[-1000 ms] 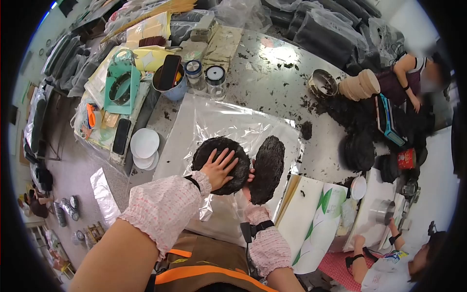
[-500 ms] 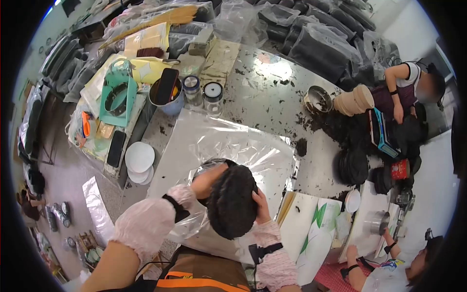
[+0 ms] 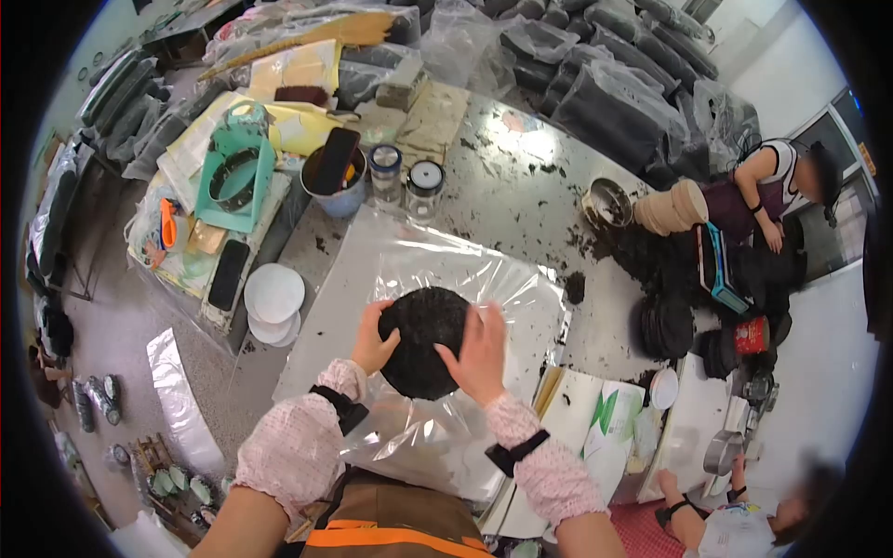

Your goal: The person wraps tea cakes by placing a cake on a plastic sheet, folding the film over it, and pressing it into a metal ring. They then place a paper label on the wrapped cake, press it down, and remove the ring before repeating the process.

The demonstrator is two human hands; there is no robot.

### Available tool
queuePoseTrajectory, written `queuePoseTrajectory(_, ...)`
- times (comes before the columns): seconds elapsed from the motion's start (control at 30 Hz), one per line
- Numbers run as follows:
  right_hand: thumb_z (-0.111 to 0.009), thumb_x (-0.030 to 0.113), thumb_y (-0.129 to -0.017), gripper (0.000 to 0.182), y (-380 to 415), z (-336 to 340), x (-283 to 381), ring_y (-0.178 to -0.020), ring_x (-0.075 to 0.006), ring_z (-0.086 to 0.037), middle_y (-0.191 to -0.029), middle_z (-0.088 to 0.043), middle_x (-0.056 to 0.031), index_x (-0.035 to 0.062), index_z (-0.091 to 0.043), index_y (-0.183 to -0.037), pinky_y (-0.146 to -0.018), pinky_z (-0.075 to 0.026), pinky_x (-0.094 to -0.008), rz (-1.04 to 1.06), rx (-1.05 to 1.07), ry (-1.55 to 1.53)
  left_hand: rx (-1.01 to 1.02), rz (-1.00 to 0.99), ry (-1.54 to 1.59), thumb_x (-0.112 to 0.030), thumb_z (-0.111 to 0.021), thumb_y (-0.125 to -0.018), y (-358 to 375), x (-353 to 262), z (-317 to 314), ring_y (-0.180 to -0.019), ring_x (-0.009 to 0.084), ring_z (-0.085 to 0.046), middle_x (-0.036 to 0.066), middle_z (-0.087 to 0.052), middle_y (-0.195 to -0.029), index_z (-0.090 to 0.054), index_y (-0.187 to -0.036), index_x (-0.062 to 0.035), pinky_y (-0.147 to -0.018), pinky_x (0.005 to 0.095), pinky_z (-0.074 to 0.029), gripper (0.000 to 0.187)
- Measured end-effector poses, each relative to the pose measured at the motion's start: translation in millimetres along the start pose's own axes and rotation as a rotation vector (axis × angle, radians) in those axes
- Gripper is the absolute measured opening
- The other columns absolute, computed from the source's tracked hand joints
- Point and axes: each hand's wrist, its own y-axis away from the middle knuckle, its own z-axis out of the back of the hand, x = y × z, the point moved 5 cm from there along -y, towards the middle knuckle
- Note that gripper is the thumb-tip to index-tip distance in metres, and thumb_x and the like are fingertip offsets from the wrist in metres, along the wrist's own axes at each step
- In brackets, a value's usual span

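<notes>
A round black cake (image 3: 425,342), which looks like pressed dark tea, lies flat on a sheet of clear plastic film (image 3: 409,251) in the middle of the table. My left hand (image 3: 372,337) holds its left edge, the thumb resting on the top face. On the opposite edge is my right hand (image 3: 480,353), its thumb on the top and its fingers slightly blurred along the rim. Both hands are curved round the cake. Its underside is hidden.
Round white discs (image 3: 275,296) lie at the left. Glass jars (image 3: 424,186) and a bucket with a phone (image 3: 336,160) stand behind. Dark crumbs, stacked black cakes (image 3: 667,319) and a wooden mould (image 3: 672,206) are at right. Two other people work there.
The black cake was held tilted up, edge toward me; now it lies flat on the film. My left hand has moved from behind it to its left edge.
</notes>
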Motion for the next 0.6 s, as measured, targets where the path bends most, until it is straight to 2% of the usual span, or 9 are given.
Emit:
queuePoseTrajectory(0.03, -0.07, 0.04, -0.084, 0.08, -11, -11, 8, -0.139, -0.0438, -0.033, -0.144, -0.042, -0.0246, -0.0045, -0.039, -0.143, -0.117, -0.022, -0.0527, 0.158, 0.118, -0.2, 0.011, 0.005, -0.016, -0.006, -0.068, -0.078, 0, 0, -3, -0.12, 0.0387, -0.051, 0.018, -0.054, -0.124, -0.049, -0.129, -0.0012, -0.106, 0.0437, -0.04, 0.055)
queuePoseTrajectory(0.07, -0.068, 0.039, -0.084, 0.079, -12, -27, 22, -0.139, -0.0424, -0.033, -0.145, -0.042, -0.0243, -0.0044, -0.039, -0.143, -0.118, -0.021, -0.053, 0.272, 0.207, -0.163, 0.041, -0.027, -0.22, -0.006, -0.065, -0.076, -3, -15, -2, -0.127, 0.0371, -0.048, 0.019, -0.053, -0.132, -0.049, -0.132, 0.0011, -0.11, 0.0434, -0.037, 0.059)
queuePoseTrajectory(0.1, -0.066, 0.039, -0.085, 0.078, -3, -44, 33, -0.14, -0.0409, -0.033, -0.146, -0.041, -0.024, -0.0042, -0.039, -0.143, -0.118, -0.02, -0.0532, 0.386, 0.296, -0.135, 0.092, -0.186, -0.298, -0.006, -0.063, -0.078, -5, -40, -4, -0.128, 0.0365, -0.048, 0.019, -0.052, -0.134, -0.049, -0.133, 0.0004, -0.111, 0.0429, -0.036, 0.058)
queuePoseTrajectory(0.17, -0.063, 0.039, -0.086, 0.077, 18, -68, 28, -0.143, -0.04, -0.03, -0.15, -0.038, -0.0227, -0.0044, -0.038, -0.145, -0.119, -0.018, -0.0527, 0.421, 0.341, -0.144, 0.194, -0.521, -0.45, -0.007, -0.058, -0.082, -14, -78, -12, -0.131, 0.0353, -0.047, 0.019, -0.05, -0.139, -0.049, -0.137, -0.0011, -0.113, 0.0418, -0.034, 0.056)
queuePoseTrajectory(0.23, -0.056, 0.038, -0.089, 0.072, 27, -82, 26, -0.145, -0.0385, -0.027, -0.155, -0.033, -0.022, -0.0033, -0.04, -0.145, -0.12, -0.017, -0.0521, 0.401, 0.458, -0.122, 0.525, -0.711, -0.372, -0.009, -0.052, -0.086, -10, -83, -39, -0.137, 0.0321, -0.043, 0.018, -0.047, -0.146, -0.05, -0.139, -0.0021, -0.115, 0.0437, -0.031, 0.053)
queuePoseTrajectory(0.3, -0.051, 0.037, -0.09, 0.066, 28, -89, 27, -0.144, -0.0387, -0.028, -0.152, -0.038, -0.0218, -0.0012, -0.043, -0.144, -0.119, -0.017, -0.0545, 0.39, 0.33, -0.006, 0.63, -0.688, -0.324, -0.011, -0.052, -0.086, 1, -65, -57, -0.138, 0.0329, -0.041, 0.017, -0.047, -0.145, -0.05, -0.139, -0.002, -0.116, 0.0465, -0.03, 0.054)
queuePoseTrajectory(0.4, -0.053, 0.032, -0.089, 0.058, 27, -97, 20, -0.14, -0.0415, -0.033, -0.143, -0.046, -0.0266, -0.002, -0.051, -0.137, -0.117, -0.021, -0.0555, 0.337, 0.344, -0.152, 0.666, -0.647, -0.348, -0.011, -0.054, -0.085, -2, -48, -72, -0.137, 0.0345, -0.04, 0.016, -0.046, -0.144, -0.051, -0.138, -0.0029, -0.113, 0.0475, -0.032, 0.054)
queuePoseTrajectory(0.5, -0.053, 0.03, -0.088, 0.057, 32, -113, 14, -0.133, -0.0424, -0.039, -0.134, -0.053, -0.0267, -0.0029, -0.052, -0.134, -0.113, -0.028, -0.053, 0.299, 0.619, -0.096, 0.755, -0.55, -0.357, -0.012, -0.056, -0.083, -7, -33, -86, -0.133, 0.0344, -0.043, 0.016, -0.046, -0.142, -0.053, -0.134, -0.0033, -0.109, 0.0488, -0.034, 0.052)
queuePoseTrajectory(0.6, -0.053, 0.028, -0.088, 0.052, 39, -128, 10, -0.123, -0.0434, -0.046, -0.127, -0.057, -0.0245, -0.0019, -0.055, -0.13, -0.107, -0.033, -0.0533, 0.295, 0.339, 0.012, 0.689, -0.609, -0.366, -0.012, -0.058, -0.082, -3, -18, -98, -0.13, 0.0352, -0.045, 0.016, -0.045, -0.141, -0.054, -0.132, -0.005, -0.106, 0.0503, -0.034, 0.051)
